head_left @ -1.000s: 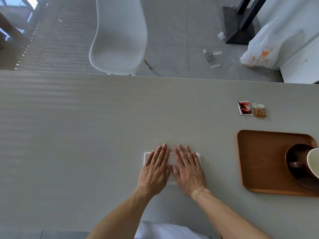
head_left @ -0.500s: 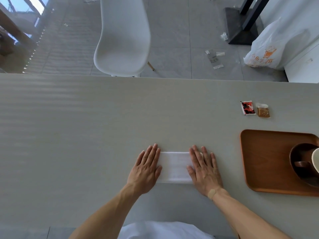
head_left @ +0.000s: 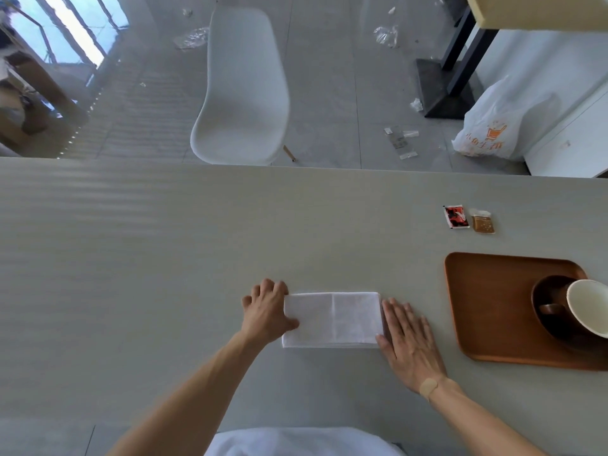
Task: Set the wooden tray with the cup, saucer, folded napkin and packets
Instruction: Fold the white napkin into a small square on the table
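A white folded napkin [head_left: 332, 319] lies flat on the grey table, a crease down its middle. My left hand [head_left: 267, 311] pinches its left edge, thumb on top and fingers curled at the edge. My right hand [head_left: 409, 345] lies flat, fingers spread, against the napkin's right edge. At the right the wooden tray [head_left: 487, 311] carries a dark brown saucer [head_left: 546, 324] with a white cup [head_left: 589, 307] on it, partly cut off by the frame. Beyond the tray lie a red packet [head_left: 456, 217] and a brown packet [head_left: 483, 222].
The grey table [head_left: 164, 258] stretches wide to the left. Past its far edge stand a white chair [head_left: 243, 90], a white plastic bag [head_left: 496, 126] and a black table base [head_left: 444, 90] on a littered floor.
My hands slid apart from the napkin's middle to its two ends, uncovering it. My left hand changed from flat to pinching the left edge. The camera tilted up slightly.
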Tool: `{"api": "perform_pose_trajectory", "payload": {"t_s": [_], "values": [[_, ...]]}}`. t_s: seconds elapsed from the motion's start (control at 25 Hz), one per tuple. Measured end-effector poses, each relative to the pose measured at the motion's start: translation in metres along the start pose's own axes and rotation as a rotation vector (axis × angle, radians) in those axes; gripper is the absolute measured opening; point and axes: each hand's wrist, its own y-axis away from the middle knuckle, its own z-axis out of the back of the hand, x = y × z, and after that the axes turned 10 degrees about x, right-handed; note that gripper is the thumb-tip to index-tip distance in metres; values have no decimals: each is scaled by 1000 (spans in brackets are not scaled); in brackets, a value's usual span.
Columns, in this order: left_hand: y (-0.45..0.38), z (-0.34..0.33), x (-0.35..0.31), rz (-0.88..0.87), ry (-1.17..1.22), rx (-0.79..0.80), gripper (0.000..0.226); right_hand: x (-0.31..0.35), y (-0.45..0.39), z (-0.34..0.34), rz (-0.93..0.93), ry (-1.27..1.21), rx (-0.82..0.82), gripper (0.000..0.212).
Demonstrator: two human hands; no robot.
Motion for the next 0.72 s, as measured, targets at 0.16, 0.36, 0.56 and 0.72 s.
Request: {"api": "perform_pose_trajectory", "payload": {"t_s": [0.16,0.36,0.56,0.72], "values": [[7,-3,-7,73,255,43,35,4,7,-6,-29,-39,-2,62],[16,-1,-3,147,688,167,12,17,8,-14,-88,-56,-7,61],[30,3,2,130,765,159,6,36,10,-15,-109,-67,-2,76],[38,18,20,159,848,38,6,49,9,-18,-40,2,26,75]]}}
